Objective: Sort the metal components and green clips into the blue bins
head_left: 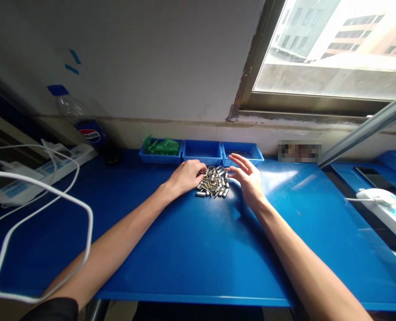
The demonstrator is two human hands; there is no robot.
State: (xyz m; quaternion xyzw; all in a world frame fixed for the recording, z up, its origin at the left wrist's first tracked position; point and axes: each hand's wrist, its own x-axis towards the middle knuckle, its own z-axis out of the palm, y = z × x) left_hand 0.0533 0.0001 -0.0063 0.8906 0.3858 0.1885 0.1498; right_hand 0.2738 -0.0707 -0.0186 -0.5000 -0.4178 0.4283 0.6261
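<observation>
A heap of small metal parts (pixel 213 183), with short silvery-black cylinders and thin brass-coloured and dark screw-like pieces, lies on the blue table (pixel 184 254). At the heap's left edge is my left hand (pixel 187 176), palm down with its fingers curled in. Its fingertips touch the parts; what they hold, if anything, is hidden. On the opposite side my right hand (pixel 247 179) is open, fingers apart, the tips close to the heap's right edge. Nothing shows in that hand.
Three blue bins stand along the wall: the left bin (pixel 161 159) holds green plastic pieces, then a middle bin (pixel 203 161), then a right bin (pixel 258 157) with thin dark pieces. A cola bottle (pixel 91 132), white cable (pixel 90 218) and power strips (pixel 24 187) flank the table.
</observation>
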